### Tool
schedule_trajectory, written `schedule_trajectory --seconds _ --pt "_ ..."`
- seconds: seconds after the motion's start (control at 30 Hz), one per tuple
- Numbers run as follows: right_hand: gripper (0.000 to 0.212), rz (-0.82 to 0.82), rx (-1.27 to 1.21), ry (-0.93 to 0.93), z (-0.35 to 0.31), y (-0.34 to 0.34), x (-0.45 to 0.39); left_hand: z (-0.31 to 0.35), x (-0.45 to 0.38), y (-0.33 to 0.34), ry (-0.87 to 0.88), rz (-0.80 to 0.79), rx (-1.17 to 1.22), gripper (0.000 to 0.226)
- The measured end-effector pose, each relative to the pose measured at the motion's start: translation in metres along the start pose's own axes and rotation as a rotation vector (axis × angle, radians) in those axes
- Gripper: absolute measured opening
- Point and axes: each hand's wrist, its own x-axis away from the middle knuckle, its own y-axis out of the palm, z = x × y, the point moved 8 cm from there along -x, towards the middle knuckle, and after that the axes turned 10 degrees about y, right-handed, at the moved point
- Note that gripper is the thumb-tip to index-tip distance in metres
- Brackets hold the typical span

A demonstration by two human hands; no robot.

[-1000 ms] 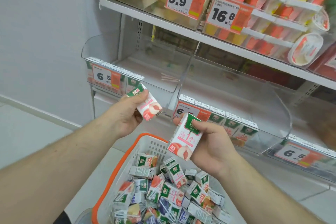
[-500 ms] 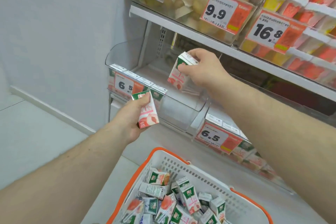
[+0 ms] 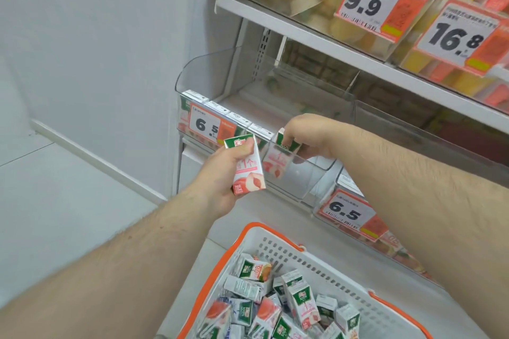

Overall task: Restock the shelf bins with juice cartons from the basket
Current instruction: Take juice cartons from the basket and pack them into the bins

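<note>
My left hand (image 3: pixel 223 173) grips a small peach juice carton (image 3: pixel 248 166) upright, just in front of the clear shelf bin (image 3: pixel 300 177). My right hand (image 3: pixel 308 136) reaches over the bin's front wall and pinches a second peach carton (image 3: pixel 276 161) by its green top, holding it inside the bin at the end of a front row of cartons (image 3: pixel 217 106). The white basket with an orange rim (image 3: pixel 311 259) sits below, holding several mixed juice cartons (image 3: pixel 300 301).
A second clear bin (image 3: pixel 429 143) with a 6.5 price tag (image 3: pixel 345 212) stands to the right. The shelf above (image 3: pixel 325 44) carries fruit cups behind 9.9 and 16.8 tags. A grey wall and pale floor lie to the left.
My right hand came down from the back of the bin to its front wall with the carton. My left hand rose slightly toward the bin, still holding its carton.
</note>
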Motion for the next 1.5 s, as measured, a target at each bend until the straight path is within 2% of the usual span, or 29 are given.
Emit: schedule_trajectory --seconds 0.13,0.27,0.33,0.53,0.6,0.67,0.7,0.77,0.83,0.9,1.0,1.07,1.2,1.27,1.33,1.37,1.43,1.5 --pt "0.03 -0.074 -0.161 0.025 0.006 0.006 -0.004 0.001 0.001 -0.001 0.0 0.015 -0.005 0.026" --pt "0.025 -0.074 -0.142 0.02 0.009 0.012 -0.005 0.0 0.003 0.002 0.003 0.011 0.0 0.02" --pt "0.026 -0.053 -0.07 0.002 0.008 0.013 -0.005 0.001 0.003 0.003 0.003 0.008 0.001 0.018" --pt "0.029 0.04 0.348 -0.109 -0.003 0.018 0.0 0.008 0.007 0.002 0.049 0.08 -0.045 0.019" --pt "0.033 0.177 0.409 -0.196 -0.013 0.005 0.01 0.014 0.011 0.004 0.103 0.094 -0.107 0.014" --pt "0.037 0.361 0.264 -0.339 -0.026 -0.016 0.039 0.021 0.016 0.01 0.203 0.027 -0.292 0.013" --pt "0.036 0.37 0.134 -0.39 -0.028 -0.021 0.055 0.024 0.019 0.015 0.262 -0.027 -0.399 0.015" --pt "0.038 0.205 -0.028 -0.443 -0.026 -0.013 0.082 0.026 0.026 0.026 0.364 -0.135 -0.597 0.022" --pt "0.051 0.055 0.039 -0.433 -0.017 0.007 0.105 0.025 0.032 0.039 0.419 -0.214 -0.745 0.041" --pt "0.064 0.016 0.125 -0.424 -0.005 0.016 0.118 0.023 0.035 0.05 0.437 -0.262 -0.83 0.068" --pt "0.068 0.027 0.111 -0.39 0.011 0.014 0.123 0.019 0.041 0.066 0.443 -0.329 -0.77 0.082" --pt "0.055 0.042 0.052 -0.373 0.019 0.01 0.125 0.02 0.046 0.071 0.489 -0.321 -0.813 0.081" --pt "0.031 0.231 0.064 -0.41 0.026 -0.005 0.127 0.03 0.053 0.072 0.636 -0.255 -0.892 0.063" --pt "0.017 0.279 -0.109 -0.351 0.035 -0.019 0.126 0.033 0.057 0.074 0.701 -0.274 -0.964 0.061" --pt "0.008 0.202 -0.295 -0.277 0.045 -0.024 0.128 0.031 0.061 0.08 0.743 -0.327 -1.082 0.057" --pt "0.008 0.141 -0.335 -0.253 0.048 -0.023 0.129 0.031 0.062 0.082 0.765 -0.331 -1.114 0.054" --pt "0.02 0.065 -0.341 -0.229 0.048 -0.023 0.131 0.031 0.061 0.082 0.779 -0.308 -1.098 0.05" --pt "0.033 0.145 -0.236 -0.278 0.039 -0.035 0.129 0.031 0.058 0.078 0.729 -0.262 -1.015 0.054"
